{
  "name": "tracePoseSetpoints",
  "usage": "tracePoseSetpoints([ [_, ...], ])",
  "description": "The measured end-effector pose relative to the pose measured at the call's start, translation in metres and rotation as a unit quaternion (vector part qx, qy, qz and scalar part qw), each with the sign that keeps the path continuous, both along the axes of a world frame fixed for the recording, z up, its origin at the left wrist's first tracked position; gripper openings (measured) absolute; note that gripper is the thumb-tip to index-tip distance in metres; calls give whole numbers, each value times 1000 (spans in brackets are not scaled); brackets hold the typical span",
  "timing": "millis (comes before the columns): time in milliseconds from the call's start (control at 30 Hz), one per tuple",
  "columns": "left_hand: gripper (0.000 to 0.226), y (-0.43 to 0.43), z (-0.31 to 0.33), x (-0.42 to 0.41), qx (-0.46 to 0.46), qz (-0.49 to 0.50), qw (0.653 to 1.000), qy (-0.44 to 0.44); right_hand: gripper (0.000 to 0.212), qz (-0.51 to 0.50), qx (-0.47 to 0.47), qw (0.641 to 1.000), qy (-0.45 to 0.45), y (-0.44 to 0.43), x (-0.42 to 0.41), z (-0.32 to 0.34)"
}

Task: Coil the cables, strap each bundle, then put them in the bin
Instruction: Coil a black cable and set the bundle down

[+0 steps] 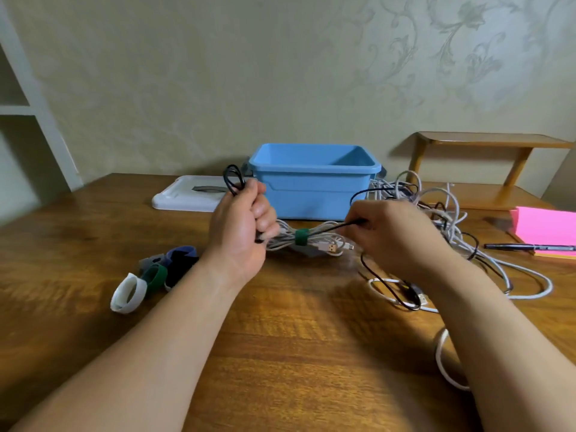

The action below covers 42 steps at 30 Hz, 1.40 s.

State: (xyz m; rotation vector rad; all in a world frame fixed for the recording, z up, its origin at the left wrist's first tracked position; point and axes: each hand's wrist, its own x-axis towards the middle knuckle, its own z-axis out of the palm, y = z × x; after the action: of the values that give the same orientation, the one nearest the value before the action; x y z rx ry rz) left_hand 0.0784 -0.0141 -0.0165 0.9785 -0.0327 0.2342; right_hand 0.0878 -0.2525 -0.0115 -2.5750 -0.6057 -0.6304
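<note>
My left hand (pixel 241 226) is fisted around loops of a thin black cable (pixel 233 179), which stick out above the fist. The same cable runs taut to my right hand (pixel 394 235), which pinches it between the fingers. Between my hands, on the wooden table (pixel 280 338), lies a white cable bundle (pixel 314 241) wrapped with a green strap (pixel 301 237). The open blue bin (pixel 314 179) stands just behind it. A tangle of loose white and black cables (pixel 448 219) spreads to the right.
Several loose straps (pixel 156 272), white, green, blue and black, lie at the left. The bin's white lid (pixel 190 194) rests left of the bin. A pink paper pad (pixel 548 226) and a black pen (pixel 511 246) sit at the right; a wooden shelf (pixel 486 141) stands behind.
</note>
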Motion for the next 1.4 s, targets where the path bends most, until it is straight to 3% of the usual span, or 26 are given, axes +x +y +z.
tracePoseSetpoints([
  [167,22,7,-3,-3,158,-25,987,-23,13,-5,14,999,31,-4,-6,9],
  [267,28,-16,-7,-15,300,-92,949,-21,5,27,41,998,42,3,-12,14],
  [333,16,-27,-8,-23,362,-140,921,-25,11,60,77,993,59,5,-14,16],
  [467,12,-32,-11,-28,401,-201,892,-52,13,89,122,987,52,6,-10,11],
  [600,25,-33,-13,-27,445,-168,877,-63,9,90,166,982,22,14,-9,5],
  [667,29,-33,-16,-23,427,-162,888,-54,7,92,189,978,16,17,-8,4],
  [767,24,-33,-18,-19,319,-189,928,-30,10,90,198,976,10,15,-8,5],
  [967,40,-10,-7,-15,159,-98,982,-35,18,19,114,993,-9,-6,-1,5],
  [1133,46,-23,-14,-15,175,-71,981,-36,12,59,128,990,11,10,-5,2],
  [1267,37,-36,-17,-15,193,-81,976,-64,7,61,167,984,-3,30,-7,-5],
  [1400,44,-29,-13,-11,149,-53,985,-67,13,53,84,995,20,25,-5,-7],
])
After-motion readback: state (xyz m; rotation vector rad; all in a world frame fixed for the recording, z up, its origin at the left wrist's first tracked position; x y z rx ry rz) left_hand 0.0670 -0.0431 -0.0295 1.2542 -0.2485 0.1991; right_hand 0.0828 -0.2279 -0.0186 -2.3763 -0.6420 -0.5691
